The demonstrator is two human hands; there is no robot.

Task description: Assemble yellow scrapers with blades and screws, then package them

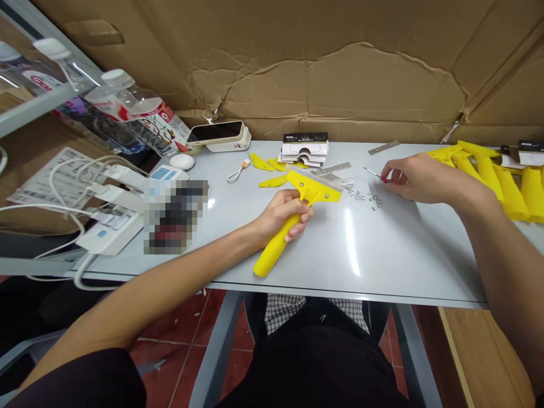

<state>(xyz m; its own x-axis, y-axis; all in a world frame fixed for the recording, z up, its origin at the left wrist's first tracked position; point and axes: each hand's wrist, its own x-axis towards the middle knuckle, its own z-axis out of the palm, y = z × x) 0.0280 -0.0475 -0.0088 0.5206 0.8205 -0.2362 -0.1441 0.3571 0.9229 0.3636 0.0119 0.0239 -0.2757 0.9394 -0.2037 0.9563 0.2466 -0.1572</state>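
My left hand is wrapped round the neck of a yellow scraper, its wide head pointing away from me and its handle toward the table's front edge. Two screw spots show on the head, and a metal blade edge runs along its far side. My right hand pinches the red handle of a small screwdriver, whose thin shaft points left. Between the hands lie several small screws. Metal blades and loose yellow head plates lie just beyond the scraper.
Several yellow scraper handles are piled at the right. Small boxes and a single blade lie toward the cardboard wall. At the left are a phone, a power strip with cables, and bottles.
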